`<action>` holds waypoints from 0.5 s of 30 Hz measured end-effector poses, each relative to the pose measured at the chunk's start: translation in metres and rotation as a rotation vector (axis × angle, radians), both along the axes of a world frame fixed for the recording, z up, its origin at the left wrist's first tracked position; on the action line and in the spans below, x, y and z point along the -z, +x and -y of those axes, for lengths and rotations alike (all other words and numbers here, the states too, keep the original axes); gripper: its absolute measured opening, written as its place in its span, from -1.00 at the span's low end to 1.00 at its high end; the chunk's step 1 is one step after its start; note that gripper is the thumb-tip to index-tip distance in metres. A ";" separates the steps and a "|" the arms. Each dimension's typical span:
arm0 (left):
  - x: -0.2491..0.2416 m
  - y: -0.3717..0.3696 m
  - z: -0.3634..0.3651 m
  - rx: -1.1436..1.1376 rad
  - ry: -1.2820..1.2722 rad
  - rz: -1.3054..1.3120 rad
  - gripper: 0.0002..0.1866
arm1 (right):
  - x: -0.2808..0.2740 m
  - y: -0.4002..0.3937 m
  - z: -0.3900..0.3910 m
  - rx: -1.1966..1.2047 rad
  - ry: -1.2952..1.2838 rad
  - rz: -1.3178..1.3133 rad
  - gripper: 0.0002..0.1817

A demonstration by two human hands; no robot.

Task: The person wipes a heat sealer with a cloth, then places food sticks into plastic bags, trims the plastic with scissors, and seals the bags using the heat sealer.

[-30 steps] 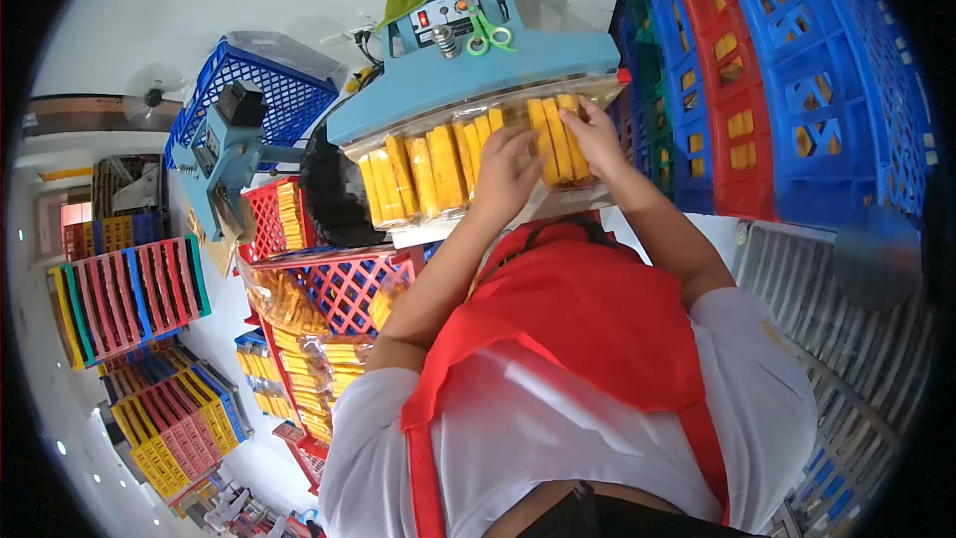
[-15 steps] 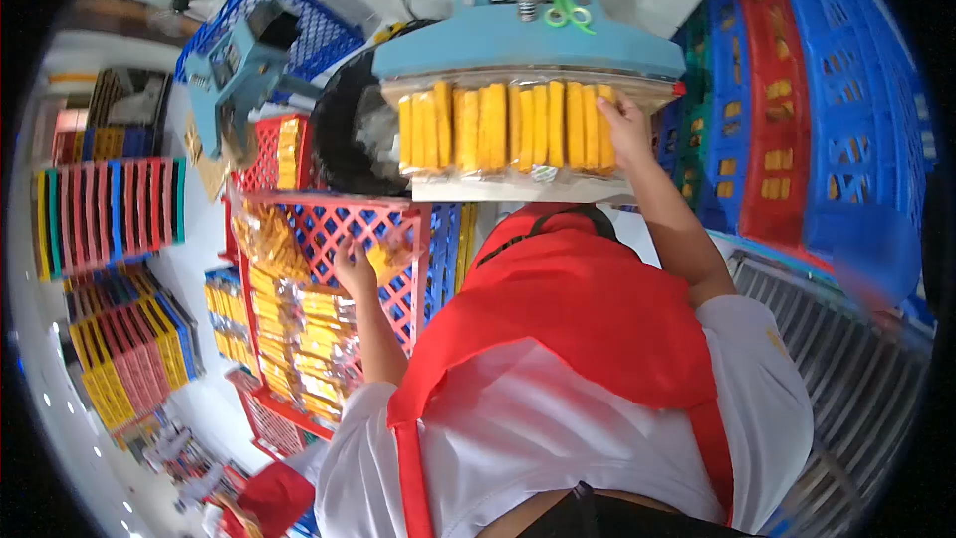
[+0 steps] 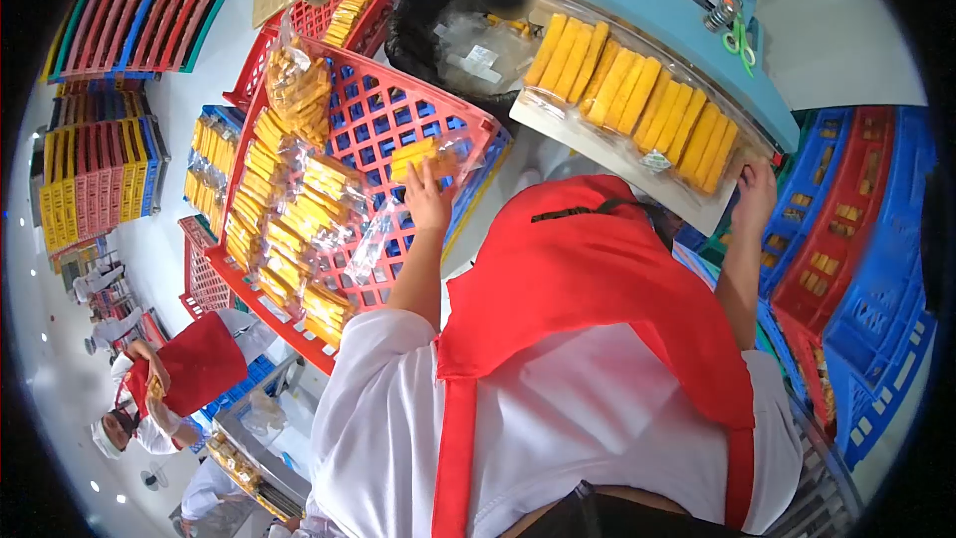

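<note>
My left hand (image 3: 428, 201) reaches over the red crate (image 3: 388, 90), its fingers stretched out against a small clear packet of yellow sticks (image 3: 413, 157). Several similar packets (image 3: 324, 184) lie in the crate, with a bulging bag of yellow pieces (image 3: 299, 90) at its upper left. On the pale shelf of the blue heat sealer (image 3: 637, 30) rests a wide clear bag of yellow sticks (image 3: 637, 100), sorted into several bunches. Beside the shelf's right end, my right hand (image 3: 757, 194) has slightly bent fingers and no visible grip on the bag.
A black-lined bin (image 3: 418, 25) containing plastic scraps stands between crate and sealer. Green-handled scissors (image 3: 739, 45) hang on the sealer. Stacked blue and red crates (image 3: 846, 209) rise at my right. Another person in a red apron (image 3: 204, 364) works at the lower left.
The view has turned, so sealer and crate appear tilted. My right hand has left the wide bag's end and moved beside the shelf. My left hand has come onto the small packet.
</note>
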State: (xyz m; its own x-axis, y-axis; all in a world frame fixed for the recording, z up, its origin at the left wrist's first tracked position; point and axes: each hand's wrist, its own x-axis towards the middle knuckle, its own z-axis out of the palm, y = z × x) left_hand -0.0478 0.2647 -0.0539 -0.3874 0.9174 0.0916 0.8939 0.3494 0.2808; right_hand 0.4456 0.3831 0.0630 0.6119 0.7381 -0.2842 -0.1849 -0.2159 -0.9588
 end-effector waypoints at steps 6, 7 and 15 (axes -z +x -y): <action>-0.004 -0.041 -0.065 -0.080 0.086 0.299 -0.67 | -0.056 -0.006 -0.023 -0.083 0.188 0.252 -0.61; -0.013 -0.051 -0.074 -0.185 0.180 0.481 -0.77 | -0.078 -0.029 -0.028 -0.150 0.209 0.254 -0.64; -0.165 -0.045 -0.122 -0.027 0.601 1.873 -0.81 | -0.066 -0.204 -0.055 -1.062 0.028 -0.353 -0.58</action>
State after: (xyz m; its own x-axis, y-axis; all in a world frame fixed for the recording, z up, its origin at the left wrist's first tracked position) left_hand -0.0927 0.3869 0.1109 -0.3620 0.9223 -0.1356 -0.6197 -0.1294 0.7741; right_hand 0.2413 0.4383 0.1293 -0.4441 0.8470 -0.2922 -0.1820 -0.4046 -0.8962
